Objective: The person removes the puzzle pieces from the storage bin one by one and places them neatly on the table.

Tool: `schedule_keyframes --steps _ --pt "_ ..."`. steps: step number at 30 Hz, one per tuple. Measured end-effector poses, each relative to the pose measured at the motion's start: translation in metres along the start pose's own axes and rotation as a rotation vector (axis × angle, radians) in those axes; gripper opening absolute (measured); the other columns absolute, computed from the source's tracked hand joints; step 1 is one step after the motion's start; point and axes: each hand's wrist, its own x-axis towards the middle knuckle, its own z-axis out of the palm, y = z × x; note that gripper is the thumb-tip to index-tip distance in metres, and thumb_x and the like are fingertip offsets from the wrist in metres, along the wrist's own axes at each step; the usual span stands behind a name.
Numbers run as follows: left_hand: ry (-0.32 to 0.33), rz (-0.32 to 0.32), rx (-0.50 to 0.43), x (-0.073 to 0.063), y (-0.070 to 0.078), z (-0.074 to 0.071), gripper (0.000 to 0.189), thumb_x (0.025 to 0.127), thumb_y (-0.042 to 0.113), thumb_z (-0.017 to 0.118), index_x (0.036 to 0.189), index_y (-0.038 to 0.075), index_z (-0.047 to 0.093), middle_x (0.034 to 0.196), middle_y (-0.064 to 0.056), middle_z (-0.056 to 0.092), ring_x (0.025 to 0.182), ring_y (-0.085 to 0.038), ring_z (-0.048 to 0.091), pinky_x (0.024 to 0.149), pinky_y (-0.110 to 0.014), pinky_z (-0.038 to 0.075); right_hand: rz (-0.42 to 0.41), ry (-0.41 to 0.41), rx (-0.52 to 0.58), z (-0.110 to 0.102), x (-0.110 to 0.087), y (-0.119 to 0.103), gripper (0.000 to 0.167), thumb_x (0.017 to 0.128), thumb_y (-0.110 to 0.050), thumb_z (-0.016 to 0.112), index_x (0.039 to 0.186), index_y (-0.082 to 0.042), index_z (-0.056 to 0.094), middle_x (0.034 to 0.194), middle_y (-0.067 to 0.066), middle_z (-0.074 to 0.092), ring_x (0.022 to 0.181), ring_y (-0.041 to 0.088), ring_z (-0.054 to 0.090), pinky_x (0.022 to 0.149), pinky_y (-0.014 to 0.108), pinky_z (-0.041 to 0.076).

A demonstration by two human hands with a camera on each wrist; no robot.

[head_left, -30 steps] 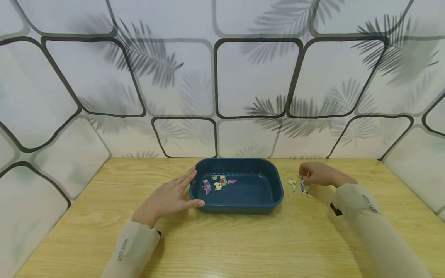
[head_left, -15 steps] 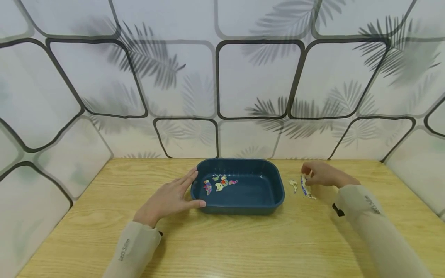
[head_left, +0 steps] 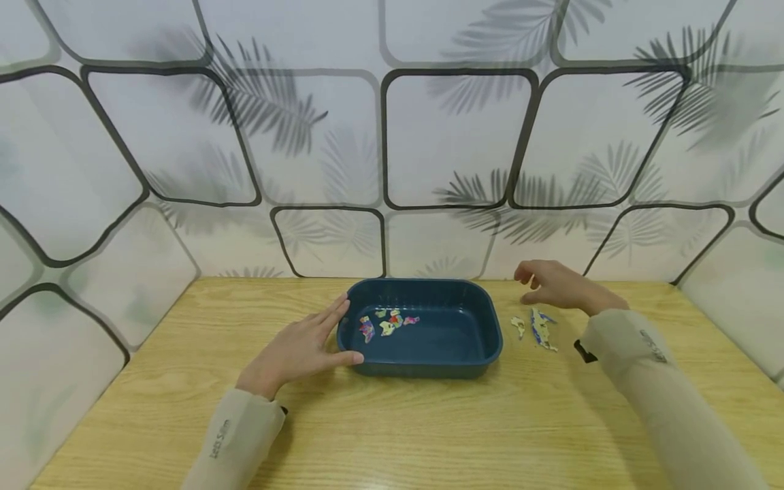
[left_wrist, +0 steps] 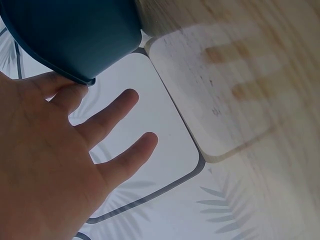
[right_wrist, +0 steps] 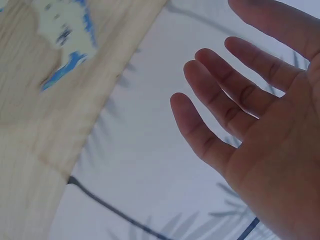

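Observation:
A dark blue rectangular basin (head_left: 429, 371) stands on the wooden table. My left hand (head_left: 300, 357) lies against its left end, thumb at the front rim and straight fingers at the left rim. In the left wrist view, two fingers touch the rim while two others spread free. Several colourful torn scraps (head_left: 387, 328) lie inside, toward the left. Right of the basin are a small pale torn scrap (head_left: 518, 327) and a larger blue-and-cream torn scrap (head_left: 542, 330). Just behind these hovers my right hand (head_left: 554, 284), fingers loosely extended and holding nothing, as the right wrist view (right_wrist: 270, 120) shows.
Behind the table rises a pale wall (head_left: 453, 143) with dark rounded outlines and leaf patterns. It also closes off the left and right sides. Bare wood (head_left: 429, 435) stretches in front of the basin.
My right hand has let go of the blue-and-cream scrap and lifted up and back, away from it. That scrap now lies spread flatter. The left hand and basin stay put.

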Motion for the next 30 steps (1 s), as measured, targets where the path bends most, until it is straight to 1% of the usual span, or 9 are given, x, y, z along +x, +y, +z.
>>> schedule_keyframes --steps 4,7,11,12,19,24,30 --pt "0.003 0.002 0.002 0.0 0.001 -0.001 0.099 0.092 0.065 0.062 0.161 0.004 0.025 0.166 -0.013 0.023 0.14 -0.048 0.039 0.109 -0.064 0.034 -0.041 -0.002 0.005 -0.003 0.009 -0.016 0.032 0.09 -0.007 0.074 0.114 0.01 0.06 0.109 0.025 0.062 0.097 0.043 0.063 0.084 0.056 0.053" --pt "0.0 -0.002 0.005 0.0 0.001 -0.001 0.099 0.092 0.065 0.062 0.161 0.004 0.026 0.166 -0.013 0.023 0.14 -0.049 0.037 0.109 -0.066 0.033 -0.059 0.005 0.004 -0.003 0.016 -0.025 0.03 0.091 -0.008 0.074 0.114 0.008 0.062 0.11 0.024 0.063 0.098 0.041 0.063 0.085 0.054 0.053" --pt "0.003 -0.005 0.008 -0.001 0.001 0.0 0.099 0.092 0.065 0.062 0.161 0.004 0.026 0.166 -0.013 0.024 0.141 -0.049 0.037 0.109 -0.067 0.032 -0.063 0.003 0.005 -0.003 0.025 -0.037 0.03 0.092 -0.007 0.073 0.116 0.008 0.062 0.112 0.024 0.063 0.099 0.04 0.063 0.085 0.053 0.053" --pt "0.008 -0.001 0.009 -0.001 0.0 0.0 0.099 0.092 0.065 0.062 0.161 0.004 0.026 0.166 -0.013 0.024 0.14 -0.049 0.037 0.109 -0.067 0.033 -0.066 -0.006 0.011 -0.004 0.026 -0.04 0.032 0.092 -0.007 0.073 0.117 0.009 0.061 0.113 0.024 0.062 0.1 0.041 0.063 0.086 0.055 0.052" --pt "0.022 0.006 0.014 0.001 -0.001 0.002 0.099 0.091 0.065 0.063 0.161 0.006 0.026 0.166 -0.012 0.024 0.141 -0.048 0.037 0.111 -0.065 0.032 -0.075 -0.022 0.001 -0.006 0.037 -0.053 0.034 0.092 -0.006 0.072 0.121 0.009 0.06 0.114 0.024 0.062 0.101 0.041 0.062 0.087 0.054 0.052" --pt "0.02 0.004 0.016 0.001 0.0 0.002 0.1 0.09 0.065 0.063 0.161 0.005 0.027 0.166 -0.011 0.023 0.141 -0.048 0.037 0.11 -0.065 0.032 -0.093 -0.052 -0.007 -0.006 0.046 -0.065 0.04 0.093 -0.008 0.072 0.128 0.008 0.059 0.118 0.024 0.063 0.103 0.04 0.062 0.087 0.054 0.052" --pt "0.028 0.019 0.027 0.0 -0.001 0.001 0.102 0.09 0.07 0.059 0.16 0.003 0.028 0.165 -0.013 0.024 0.139 -0.049 0.039 0.109 -0.065 0.034 -0.125 -0.106 0.018 -0.002 0.056 -0.073 0.051 0.092 -0.006 0.073 0.138 0.006 0.056 0.123 0.026 0.06 0.103 0.038 0.062 0.086 0.053 0.052"
